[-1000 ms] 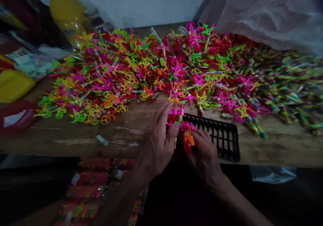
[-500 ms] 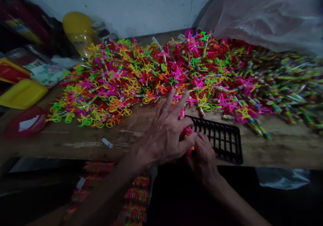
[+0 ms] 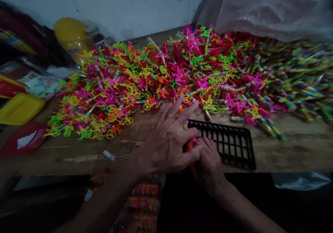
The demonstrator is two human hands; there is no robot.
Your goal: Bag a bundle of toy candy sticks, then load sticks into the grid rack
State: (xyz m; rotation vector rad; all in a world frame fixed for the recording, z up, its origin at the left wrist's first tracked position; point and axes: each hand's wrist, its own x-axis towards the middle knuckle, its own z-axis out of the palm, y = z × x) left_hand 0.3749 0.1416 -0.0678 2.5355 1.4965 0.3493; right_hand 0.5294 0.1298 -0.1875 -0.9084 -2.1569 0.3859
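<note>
My left hand (image 3: 169, 137) reaches over the wooden table's front edge, its upper fingers spread and its thumb and forefinger closing round small pink and orange plastic pieces (image 3: 190, 144). Against its thumb tip, my right hand (image 3: 208, 160) is curled, fingers bent; what it grips is hidden. Just right of both hands lies a black slotted rack (image 3: 231, 142), its left end partly behind my fingers. Beyond the hands spreads a big heap of bright plastic toys (image 3: 145, 76) in pink, yellow, green and orange, some with clear tubes.
Yellow trays (image 3: 22, 108), a red basket (image 3: 24, 139) and a yellow container (image 3: 71, 35) stand at the left. A translucent sheet (image 3: 260, 10) covers the back right. Packed rows of toys (image 3: 144, 203) hang below the table (image 3: 286, 153).
The view has shifted slightly, so the rack sits a little further right and the left-side items lower. Both hands stay together, with small finger movements around the pieces.
</note>
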